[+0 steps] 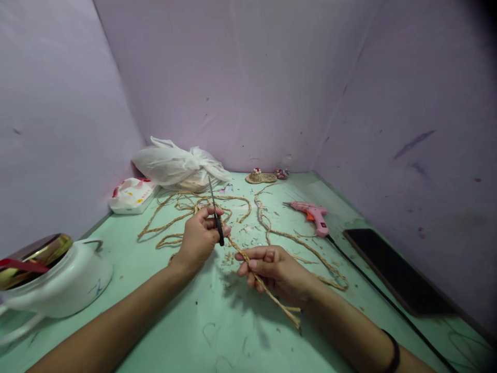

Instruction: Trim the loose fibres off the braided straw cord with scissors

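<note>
My left hand [199, 237] is closed around a pair of black-handled scissors [218, 224], whose narrow blades point up and away from me. My right hand [280, 270] pinches a tan braided straw cord [269, 292] between thumb and fingers. The cord slants from the left hand down to a frayed, split end at the lower right. Whether the left fingers also grip the cord cannot be made out. Beyond the left hand lie loose loops of braid [155, 228], and another length [298, 239] curves behind the right hand.
A pink glue gun [316, 215] with a black cable and a dark phone-like slab [396, 269] lie to the right. At left stand a white pot [77, 282] and a tissue pack [132, 196]. A white plastic bag [174, 165] and a small straw hat [256, 177] sit at the back.
</note>
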`<state>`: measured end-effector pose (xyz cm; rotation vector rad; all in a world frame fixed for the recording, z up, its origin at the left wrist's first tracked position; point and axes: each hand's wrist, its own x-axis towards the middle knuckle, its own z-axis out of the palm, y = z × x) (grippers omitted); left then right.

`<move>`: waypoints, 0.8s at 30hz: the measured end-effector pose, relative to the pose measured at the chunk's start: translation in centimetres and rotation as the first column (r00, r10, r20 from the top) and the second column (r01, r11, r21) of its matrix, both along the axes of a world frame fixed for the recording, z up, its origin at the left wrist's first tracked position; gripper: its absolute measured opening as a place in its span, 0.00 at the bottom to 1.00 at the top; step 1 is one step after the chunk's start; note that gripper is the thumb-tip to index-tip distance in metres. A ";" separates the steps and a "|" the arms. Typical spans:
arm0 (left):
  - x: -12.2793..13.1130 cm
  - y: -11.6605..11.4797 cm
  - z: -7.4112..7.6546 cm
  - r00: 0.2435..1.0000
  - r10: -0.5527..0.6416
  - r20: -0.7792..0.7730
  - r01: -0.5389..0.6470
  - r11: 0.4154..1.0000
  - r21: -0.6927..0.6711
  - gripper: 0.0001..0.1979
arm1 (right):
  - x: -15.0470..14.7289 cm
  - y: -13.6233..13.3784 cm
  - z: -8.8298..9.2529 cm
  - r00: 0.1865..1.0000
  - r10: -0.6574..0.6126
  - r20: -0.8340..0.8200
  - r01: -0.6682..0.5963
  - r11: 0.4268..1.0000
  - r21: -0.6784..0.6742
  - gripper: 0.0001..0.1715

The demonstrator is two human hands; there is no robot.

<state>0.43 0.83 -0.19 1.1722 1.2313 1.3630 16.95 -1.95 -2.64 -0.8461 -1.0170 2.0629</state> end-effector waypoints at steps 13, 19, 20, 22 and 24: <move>-1.0 0.8 0.3 0.994 0.106 -0.004 -0.106 0.994 0.035 0.19 | 0.4 0.0 0.0 0.998 0.058 0.021 -0.058 0.998 -0.009 0.18; -1.1 0.9 0.4 0.993 0.120 -0.021 -0.119 0.992 0.039 0.19 | 0.4 0.2 -0.2 0.997 -0.003 0.075 0.006 0.999 -0.036 0.15; -1.1 0.9 0.3 0.992 0.118 -0.038 -0.116 0.993 0.038 0.20 | 0.3 0.2 -0.2 0.997 -0.004 0.071 0.006 1.000 -0.029 0.15; -1.1 1.1 -0.1 0.992 0.107 -0.074 -0.105 0.994 0.032 0.20 | 0.3 0.2 -0.2 0.998 -0.003 0.070 0.003 1.000 -0.007 0.15; -1.0 1.3 -0.5 0.991 0.092 -0.102 -0.091 0.996 0.021 0.20 | 0.2 0.2 -0.1 0.996 -0.002 0.084 0.001 1.000 0.015 0.14</move>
